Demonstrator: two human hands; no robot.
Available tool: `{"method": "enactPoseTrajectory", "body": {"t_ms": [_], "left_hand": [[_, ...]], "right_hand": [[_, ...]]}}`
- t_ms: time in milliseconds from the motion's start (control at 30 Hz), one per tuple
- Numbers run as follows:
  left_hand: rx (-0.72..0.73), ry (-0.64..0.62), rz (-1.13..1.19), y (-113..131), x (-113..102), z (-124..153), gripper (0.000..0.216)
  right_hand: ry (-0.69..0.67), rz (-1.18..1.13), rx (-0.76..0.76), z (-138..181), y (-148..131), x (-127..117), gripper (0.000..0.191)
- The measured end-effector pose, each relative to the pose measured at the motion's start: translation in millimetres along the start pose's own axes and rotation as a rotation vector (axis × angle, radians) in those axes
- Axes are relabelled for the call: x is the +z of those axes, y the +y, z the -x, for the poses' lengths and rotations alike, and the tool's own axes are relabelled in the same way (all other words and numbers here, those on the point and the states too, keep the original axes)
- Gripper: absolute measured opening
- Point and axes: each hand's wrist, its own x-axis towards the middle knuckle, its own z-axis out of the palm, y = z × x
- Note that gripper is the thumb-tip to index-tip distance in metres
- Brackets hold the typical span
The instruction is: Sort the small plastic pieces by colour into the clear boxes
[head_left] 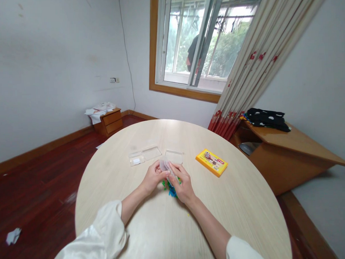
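My left hand (152, 178) and my right hand (182, 184) meet over the middle of a round, pale wooden table (130, 229). Both pinch a small clear plastic bag (164, 165) held between their fingertips. Under my right hand lies a little heap of blue and green plastic pieces (170, 190). Just beyond my hands sit an open clear plastic case (144, 155) and a second clear tray (174, 156). A yellow box (211, 162) lies flat on the table to the right.
A low wooden desk (292, 148) with a black spotted cloth (267, 119) stands right of the table under a curtain (260, 62). A small bedside cabinet (108, 121) with papers stands by the far wall. Crumpled paper (13, 236) lies on the dark floor.
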Motion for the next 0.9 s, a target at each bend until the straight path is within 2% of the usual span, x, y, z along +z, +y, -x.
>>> {"method": "enactPoseTrajectory", "body": {"t_ms": [400,600,767,900], "left_hand": [[0.001,0.043,-0.085,8.6,1.8,0.9,0.051],[-0.047,-0.006,-0.074,4.0,-1.1,4.2,0.052],[-0.035,-0.037,-0.083,7.4,-2.4,0.9,0.054],[0.001,-0.083,-0.214,9.6,-7.2,-1.0,0.068]], "right_hand": [[0.003,-0.002,0.025,-0.5,0.0,-1.3,0.037],[0.156,-0.193,0.308,-2.4,4.2,-9.3,0.047],[0.163,-0.158,0.293,-4.7,6.7,-14.1,0.044],[0.276,-0.059,0.335,-6.2,17.6,-13.3,0.039]]}}
